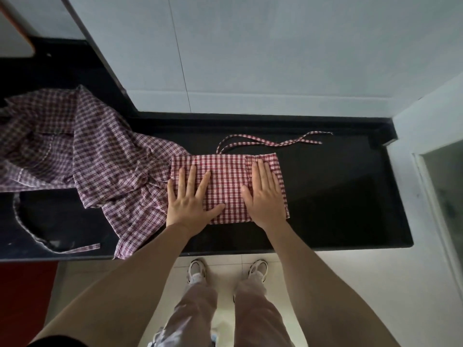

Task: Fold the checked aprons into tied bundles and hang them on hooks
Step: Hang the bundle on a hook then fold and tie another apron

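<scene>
- The black counter (338, 196) ends at a white wall at its back edge and at a side wall at its right edge; its front edge runs above the person's shoes.
- Bare counter lies to the right of the folded apron (229, 186), out to the right edge, and a narrower bare strip lies between the apron and the front edge.
- The folded apron, red and white checked, lies flat as a rectangle near the middle of the counter, closer to the front edge than to the back.
- Its ties (270, 141) trail loose along the counter just behind it, towards the back edge.
- The left hand (190, 199) lies flat on the apron's left part, fingers straight and spread, thumb out to the right, gripping nothing.
- The right hand (263, 194) lies flat on the apron's right part, fingers straight and close together, gripping nothing.
- A heap of unfolded checked aprons (82, 146) covers the counter's left part, touching the folded apron's left side and hanging over the front edge.
</scene>
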Tool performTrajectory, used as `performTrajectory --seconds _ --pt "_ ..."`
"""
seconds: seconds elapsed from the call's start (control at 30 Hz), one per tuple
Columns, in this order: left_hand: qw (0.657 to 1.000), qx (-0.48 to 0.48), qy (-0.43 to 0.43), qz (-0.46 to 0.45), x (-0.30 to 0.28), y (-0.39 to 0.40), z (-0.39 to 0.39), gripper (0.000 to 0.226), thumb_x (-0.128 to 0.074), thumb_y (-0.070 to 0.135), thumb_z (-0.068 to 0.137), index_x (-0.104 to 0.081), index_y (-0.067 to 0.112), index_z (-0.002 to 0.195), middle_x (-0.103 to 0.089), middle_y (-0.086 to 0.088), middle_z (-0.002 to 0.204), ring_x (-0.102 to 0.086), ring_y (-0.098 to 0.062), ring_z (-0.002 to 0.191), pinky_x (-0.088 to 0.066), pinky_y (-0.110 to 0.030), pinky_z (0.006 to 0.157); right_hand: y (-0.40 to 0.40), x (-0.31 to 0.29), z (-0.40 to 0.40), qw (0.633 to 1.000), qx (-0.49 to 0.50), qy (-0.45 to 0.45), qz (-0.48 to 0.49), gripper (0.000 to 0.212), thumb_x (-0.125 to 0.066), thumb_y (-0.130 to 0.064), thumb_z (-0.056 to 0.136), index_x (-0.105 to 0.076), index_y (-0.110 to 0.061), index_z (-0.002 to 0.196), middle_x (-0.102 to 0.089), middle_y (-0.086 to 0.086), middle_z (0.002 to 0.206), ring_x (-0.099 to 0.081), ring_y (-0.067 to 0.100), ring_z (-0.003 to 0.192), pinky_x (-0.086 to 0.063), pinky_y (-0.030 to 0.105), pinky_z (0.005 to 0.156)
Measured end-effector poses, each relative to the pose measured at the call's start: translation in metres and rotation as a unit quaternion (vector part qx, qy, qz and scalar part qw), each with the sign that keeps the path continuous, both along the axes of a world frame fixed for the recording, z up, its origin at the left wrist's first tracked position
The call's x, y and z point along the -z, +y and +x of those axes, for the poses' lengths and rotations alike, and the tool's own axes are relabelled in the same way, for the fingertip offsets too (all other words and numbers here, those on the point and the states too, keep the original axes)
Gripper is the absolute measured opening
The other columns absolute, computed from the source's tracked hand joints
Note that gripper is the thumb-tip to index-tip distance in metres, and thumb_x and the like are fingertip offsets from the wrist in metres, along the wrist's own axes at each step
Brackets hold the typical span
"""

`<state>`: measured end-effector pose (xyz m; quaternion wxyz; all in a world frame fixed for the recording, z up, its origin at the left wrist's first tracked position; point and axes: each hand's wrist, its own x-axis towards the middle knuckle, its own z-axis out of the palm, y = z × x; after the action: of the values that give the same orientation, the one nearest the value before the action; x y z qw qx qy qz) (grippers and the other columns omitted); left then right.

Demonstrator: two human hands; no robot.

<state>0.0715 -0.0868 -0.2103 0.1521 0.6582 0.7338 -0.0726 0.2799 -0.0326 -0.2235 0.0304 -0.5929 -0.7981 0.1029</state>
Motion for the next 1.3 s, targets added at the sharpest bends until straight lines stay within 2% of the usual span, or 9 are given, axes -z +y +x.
performTrajectory --seconds 0.3,0.4,0.5,0.73,0.8,0.9,0.97,1.17,1.3 --pt "0.999 -0.026 -0.022 -0.017 -0.021 0.010 0.008 0.066 -0.019 0.058 0.101 0.004 0.033 0.158 0.013 -0.007 0.166 0.018 -0.032 0.151 0.015 -0.057 0.118 0.009 -0.035 0.007 0.922 0.306 0.235 -0.040 0.059 -0.043 -0.036 0.105 -0.026 -0.009 0.155 -0.038 0.014 0.153 -0.040 0.028 0.140 -0.040 0.042 0.112" --pt "0.998 0.018 -0.037 0.051 -0.045 0.019 0.031 0.058 -0.047 0.035 0.098 -0.025 0.029 0.152 -0.026 -0.010 0.158 -0.028 -0.033 0.144 -0.023 -0.051 0.118 0.027 -0.049 0.015 0.890 0.370 0.218 -0.151 0.058 -0.061 -0.029 0.096 -0.039 -0.014 0.147 -0.048 0.010 0.139 -0.055 0.025 0.121 -0.051 0.041 0.099" --pt "0.990 0.002 -0.135 -0.037 -0.050 0.021 0.044 0.055 -0.053 0.021 0.097 -0.034 0.031 0.148 -0.042 -0.003 0.140 -0.056 -0.021 0.111 -0.053 -0.033 0.086 0.039 -0.065 0.019 0.811 0.431 0.260 -0.296 0.054 -0.069 -0.034 0.090 -0.048 -0.014 0.135 -0.058 0.008 0.127 -0.062 0.022 0.104 -0.053 0.036 0.082" --pt "0.963 -0.026 -0.221 -0.150 -0.052 0.036 0.044 0.049 -0.047 0.025 0.100 -0.040 0.026 0.148 -0.038 -0.003 0.147 -0.050 -0.031 0.124 -0.045 -0.034 0.098 0.044 -0.134 -0.009 0.839 0.265 0.276 -0.386 0.025 -0.069 -0.023 0.088 -0.059 -0.020 0.111 -0.065 0.001 0.100 -0.064 0.018 0.089 -0.049 0.027 0.061" --pt "0.915 -0.111 -0.354 -0.161 -0.064 0.042 0.036 0.045 -0.040 0.025 0.104 -0.039 0.024 0.149 -0.047 -0.003 0.142 -0.054 -0.033 0.120 -0.049 -0.042 0.096 0.039 -0.144 -0.036 0.878 0.205 0.241 -0.360 0.019 -0.067 -0.020 0.087 -0.062 -0.017 0.105 -0.067 0.002 0.095 -0.066 0.018 0.083 -0.055 0.031 0.063" --pt "0.724 -0.351 -0.574 -0.153 -0.075 0.047 0.016 0.052 -0.033 0.031 0.106 -0.015 0.048 0.153 -0.042 0.000 0.129 -0.055 -0.037 0.117 -0.055 -0.045 0.077 0.025 -0.147 -0.078 0.922 0.142 0.162 -0.322 0.037 -0.068 -0.022 0.086 -0.056 -0.013 0.120 -0.064 0.007 0.105 -0.065 0.021 0.088 -0.059 0.036 0.080" --pt "0.685 -0.405 -0.595 -0.116 -0.074 0.046 0.000 0.052 -0.031 0.029 0.105 -0.016 0.051 0.151 -0.049 -0.002 0.128 -0.059 -0.035 0.111 -0.057 -0.047 0.076 0.016 -0.143 -0.098 0.932 0.123 0.117 -0.321 0.054 -0.067 -0.025 0.088 -0.046 -0.014 0.137 -0.060 0.008 0.120 -0.063 0.022 0.099 -0.056 0.035 0.085" --pt "0.787 -0.344 -0.511 0.035 -0.064 0.056 -0.007 0.021 -0.047 0.011 0.099 -0.062 0.023 0.108 -0.066 -0.003 0.111 -0.060 -0.014 0.079 -0.055 -0.031 0.070 0.030 -0.133 -0.064 0.917 0.237 0.180 -0.266 0.037 -0.062 -0.031 0.092 -0.048 -0.015 0.123 -0.059 -0.001 0.098 -0.060 0.014 0.080 -0.045 0.028 0.061" --pt "0.840 -0.221 -0.490 -0.070 -0.067 0.065 0.002 0.039 -0.041 0.005 0.101 -0.064 0.019 0.129 -0.058 0.002 0.130 -0.062 -0.010 0.079 -0.052 -0.017 0.063 0.051 -0.129 -0.030 0.881 0.328 0.194 -0.279 0.025 -0.062 -0.023 0.092 -0.054 -0.015 0.116 -0.062 0.002 0.100 -0.062 0.015 0.080 -0.042 0.025 0.057"
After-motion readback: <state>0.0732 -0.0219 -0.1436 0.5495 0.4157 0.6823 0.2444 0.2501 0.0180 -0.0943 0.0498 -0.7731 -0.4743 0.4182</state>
